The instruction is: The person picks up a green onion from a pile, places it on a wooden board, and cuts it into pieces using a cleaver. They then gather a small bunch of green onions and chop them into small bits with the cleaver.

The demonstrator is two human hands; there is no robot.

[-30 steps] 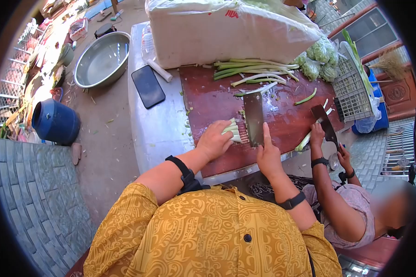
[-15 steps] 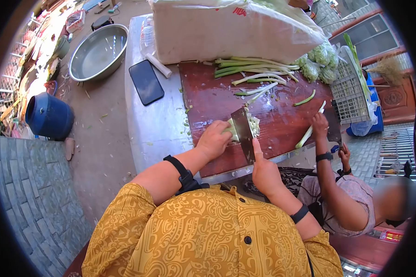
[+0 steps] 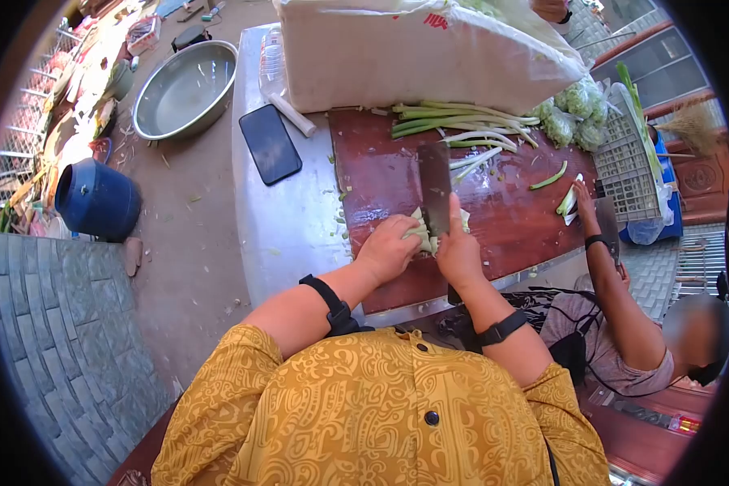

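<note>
My right hand [image 3: 460, 257] grips a cleaver [image 3: 435, 182], its broad dark blade upright and pointing away from me, index finger along it. My left hand [image 3: 390, 247] has its fingers curled over a bunch of pale green scallions [image 3: 419, 230], just left of the blade. Cut pieces lie by the blade, partly hidden by it and my right hand. Underneath is a wet dark red board [image 3: 381, 287]. Whole scallions [image 3: 462, 117] lie along its far edge, and a short green piece [image 3: 549, 176] lies farther right.
A white foam box [image 3: 413, 61] stands behind the board. A phone [image 3: 270, 144] rests on the metal table [image 3: 296, 231]. At right, another person's hand [image 3: 584, 202] holds a scallion beside a grey crate [image 3: 632, 182]. A basin [image 3: 185, 89] and blue bucket [image 3: 97, 198] stand left.
My right hand has moved the cleaver farther away from me, and its blade stands straighter. The other person's hand has shifted along their scallion. The view has shifted slightly.
</note>
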